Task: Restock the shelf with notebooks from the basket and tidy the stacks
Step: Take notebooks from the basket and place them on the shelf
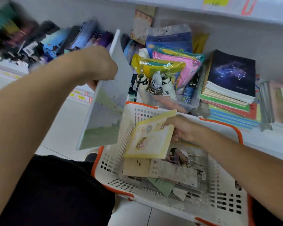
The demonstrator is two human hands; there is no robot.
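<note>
Both hands are curled in grips, left hand (99, 66) raised, right hand (185, 129) lower, forearms extended.

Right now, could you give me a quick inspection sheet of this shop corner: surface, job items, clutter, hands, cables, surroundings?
Surface: white shelf holding stacked notebooks, topmost a dark constellation notebook.
Job's things: white basket with orange rim, notebooks lying inside.
Clutter: clear bin of small folded umbrellas; colourful plastic pouches behind it.
Hands: left hand grips a pale landscape notebook; right hand pinches a yellow notebook over the basket.
Cables: nothing seen.
Surroundings: tiled floor; price labels along shelf edges.
</note>
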